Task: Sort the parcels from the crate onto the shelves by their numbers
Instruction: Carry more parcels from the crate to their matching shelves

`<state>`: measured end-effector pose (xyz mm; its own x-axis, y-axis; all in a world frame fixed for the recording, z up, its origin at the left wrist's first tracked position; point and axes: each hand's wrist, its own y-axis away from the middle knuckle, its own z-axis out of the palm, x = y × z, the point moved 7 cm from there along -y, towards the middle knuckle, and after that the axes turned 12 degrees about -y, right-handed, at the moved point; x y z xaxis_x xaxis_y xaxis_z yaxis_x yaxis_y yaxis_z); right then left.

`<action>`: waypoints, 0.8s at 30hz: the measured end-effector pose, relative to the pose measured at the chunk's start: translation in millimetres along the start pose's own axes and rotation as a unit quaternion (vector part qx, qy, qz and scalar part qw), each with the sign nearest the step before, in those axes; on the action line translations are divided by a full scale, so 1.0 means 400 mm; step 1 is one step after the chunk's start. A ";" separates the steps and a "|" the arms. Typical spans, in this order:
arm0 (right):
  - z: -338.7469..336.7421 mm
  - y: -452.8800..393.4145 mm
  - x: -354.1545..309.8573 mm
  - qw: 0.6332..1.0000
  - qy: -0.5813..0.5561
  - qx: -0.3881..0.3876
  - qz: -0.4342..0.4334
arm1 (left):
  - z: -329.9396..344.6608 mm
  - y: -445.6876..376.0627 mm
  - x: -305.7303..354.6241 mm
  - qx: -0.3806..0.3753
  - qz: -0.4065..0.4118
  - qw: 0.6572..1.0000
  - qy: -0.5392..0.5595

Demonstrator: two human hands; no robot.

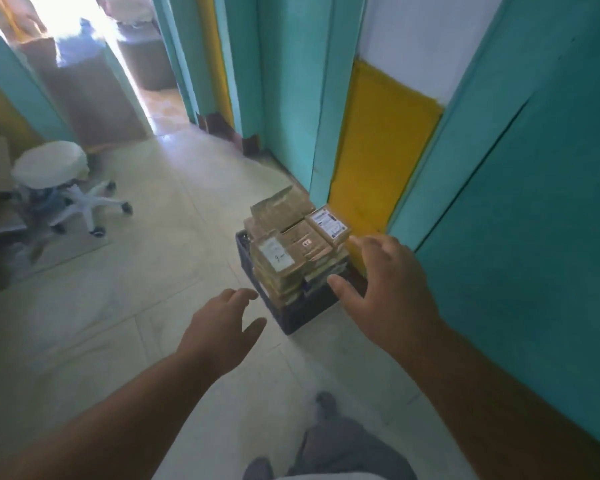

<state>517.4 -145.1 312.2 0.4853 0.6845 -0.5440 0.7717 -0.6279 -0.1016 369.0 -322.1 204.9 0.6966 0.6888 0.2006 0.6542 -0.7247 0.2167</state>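
Parcels (293, 244) heaped in crate (305, 311)

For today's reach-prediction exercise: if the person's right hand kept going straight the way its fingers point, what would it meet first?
Probably the stacked parcels in the dark crate, likely their near right side; the open right hand hovers just short, though depth is uncertain.

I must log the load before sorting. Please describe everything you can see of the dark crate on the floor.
The crate is dark, looks like plastic, and has slotted walls. It stands upright on the pale tiled floor, close to the turquoise and yellow wall. Brown wrapped parcels fill it and rise in stacks above its rim, some with white labels. Both hands reach toward it, open; whether they touch it cannot be told.
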 end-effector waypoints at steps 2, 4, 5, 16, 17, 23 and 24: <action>0.011 -0.103 0.038 1.000 0.001 0.013 0.020 | -0.006 -0.154 0.019 -0.012 0.018 1.000 0.000; 0.033 -0.217 0.064 1.000 -0.001 0.013 0.024 | -0.006 -0.291 0.029 -0.020 0.024 0.999 0.006; 0.044 -0.275 0.073 1.000 0.000 0.006 0.023 | -0.009 -0.347 0.029 -0.026 0.024 0.999 0.008; 0.247 -0.695 0.038 0.994 -0.016 0.014 0.109 | -0.067 -0.838 -0.141 -0.099 0.124 0.986 -0.052; 0.273 -0.714 0.035 0.991 -0.011 0.025 0.128 | -0.062 -0.885 -0.148 -0.112 0.152 0.981 -0.049; 0.400 -0.770 -0.008 0.956 -0.013 0.082 0.282 | -0.043 -1.118 -0.218 -0.158 0.276 0.945 -0.078; 0.416 -0.772 -0.013 0.950 -0.012 0.087 0.300 | -0.030 -1.141 -0.231 -0.168 0.285 0.940 -0.085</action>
<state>208.4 -16.5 207.8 0.8060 0.1762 -0.5651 0.2776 -0.9557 0.0979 2.5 -55.0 99.0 0.9612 0.1562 0.2274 0.0493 -0.9082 0.4156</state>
